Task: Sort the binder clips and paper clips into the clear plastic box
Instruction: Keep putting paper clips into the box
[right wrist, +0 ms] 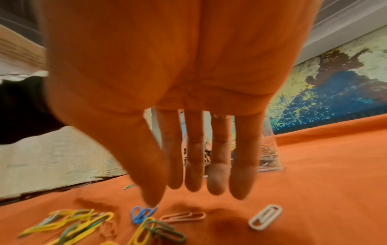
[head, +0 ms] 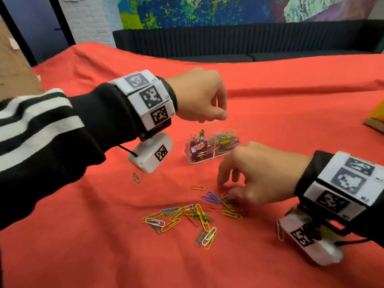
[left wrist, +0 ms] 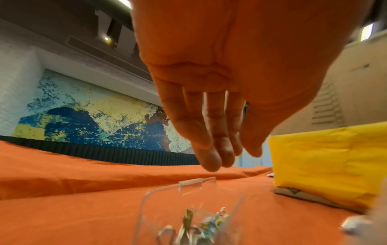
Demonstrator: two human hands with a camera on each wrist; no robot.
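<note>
A: The clear plastic box (head: pixel 209 148) is sitting on the red cloth (head: pixel 291 96) past the loose pile, and it is already filling up: binder clips (head: pixel 198 145) are crowding the left compartment, coloured paper clips (head: pixel 227 141) the right one.

B: So the binder clips are looking finished?

A: I am judging so; I am seeing none lying outside. What is remaining is the scatter of paper clips (head: pixel 182 217) on the cloth nearer the person, plus one stray paper clip (head: pixel 136 178) off to the left.

B: What are the hands doing?

A: The left hand (head: pixel 199 96) is hovering above the box with fingers relaxed and hanging down, gripping nothing in the wrist view. The right hand (head: pixel 255 177) is reaching down into the scatter, fingers straight and slightly spread, fingertips just over a blue clip (right wrist: pixel 142 213), nothing pinched yet.

B: Over halfway, then?

A: Probably, though a good many clips are waiting.
</note>
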